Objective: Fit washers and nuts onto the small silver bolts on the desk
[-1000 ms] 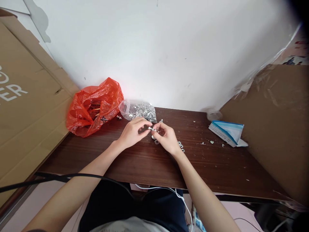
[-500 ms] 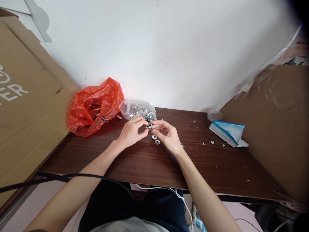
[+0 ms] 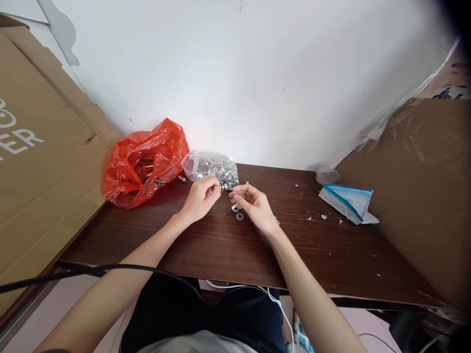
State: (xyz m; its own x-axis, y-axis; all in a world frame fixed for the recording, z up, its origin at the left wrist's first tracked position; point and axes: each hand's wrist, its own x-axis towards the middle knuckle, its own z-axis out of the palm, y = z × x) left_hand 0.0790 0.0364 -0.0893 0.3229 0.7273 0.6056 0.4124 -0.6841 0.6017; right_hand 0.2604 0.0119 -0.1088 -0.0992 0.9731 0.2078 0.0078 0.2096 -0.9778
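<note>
My left hand (image 3: 201,197) is closed, thumb and forefinger pinching a small shiny metal bolt (image 3: 222,187) with a wider disc-like part on it. Just to its right, my right hand (image 3: 253,202) has its fingers curved and slightly apart, with nothing I can make out between them. Flat metal washers (image 3: 240,216) lie on the table below the right fingertips. Directly behind the hands, a clear plastic bag (image 3: 217,167) holds many small metal parts; some of its front is hidden by my left hand.
A red plastic bag (image 3: 145,164) with copper-coloured pieces stands at the back left, beside a cardboard box (image 3: 47,142). On the right of the brown table (image 3: 221,250) are a blue-and-white packet (image 3: 348,201) and small scraps. A black cable (image 3: 121,266) crosses the front edge.
My hands have drawn slightly apart at the fingertips. The bolt stays in my left fingers, and the right fingers have come away from it. Another small metal piece shows by the washers.
</note>
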